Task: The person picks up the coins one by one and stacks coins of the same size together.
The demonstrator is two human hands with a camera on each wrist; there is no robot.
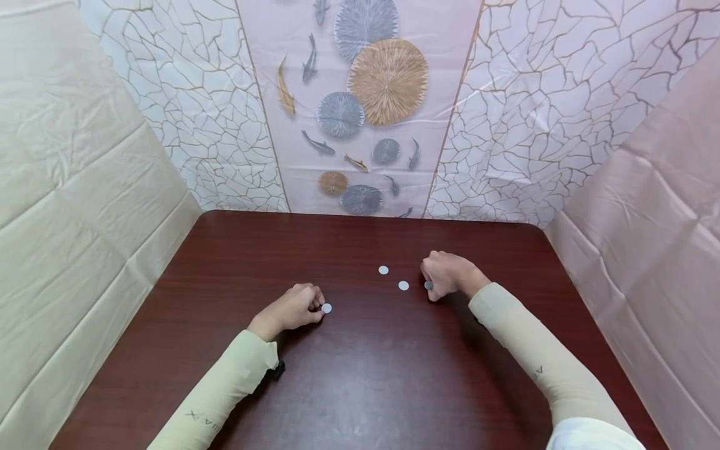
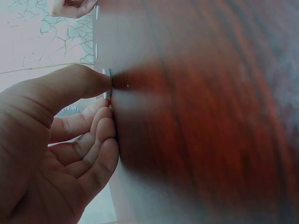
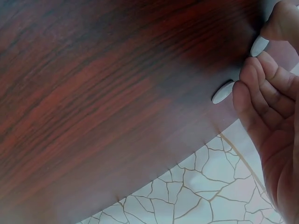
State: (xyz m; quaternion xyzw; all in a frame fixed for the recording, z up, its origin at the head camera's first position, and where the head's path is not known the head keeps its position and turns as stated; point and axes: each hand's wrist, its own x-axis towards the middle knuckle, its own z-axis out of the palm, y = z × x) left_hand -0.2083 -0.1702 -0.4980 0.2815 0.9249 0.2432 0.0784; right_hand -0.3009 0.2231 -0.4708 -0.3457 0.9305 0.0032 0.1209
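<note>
Pinching a white disc [image 1: 327,308] by its edge, the left hand [image 1: 294,306] sits low over the table [image 1: 349,387], thumb and forefinger only a disc's breadth apart. From the head view I get the disc's round face; the left wrist view turns it edge-on and shows the other fingers curled inward.

The right hand [image 1: 448,274] has thumb and fingertips closed on a shaded disc [image 1: 429,285], partly covered from above. Its own wrist view opens up the palm side, and reveals an extra disc [image 3: 223,92] just beside the outer fingertips; I can't tell whether the head view shows that one too.

Between the hands, nearer the right, a loose disc [image 1: 404,285] lies flat, with a farther disc [image 1: 384,270] near it, not touching. Beyond the table hangs a fish-patterned backdrop [image 1: 388,81].
</note>
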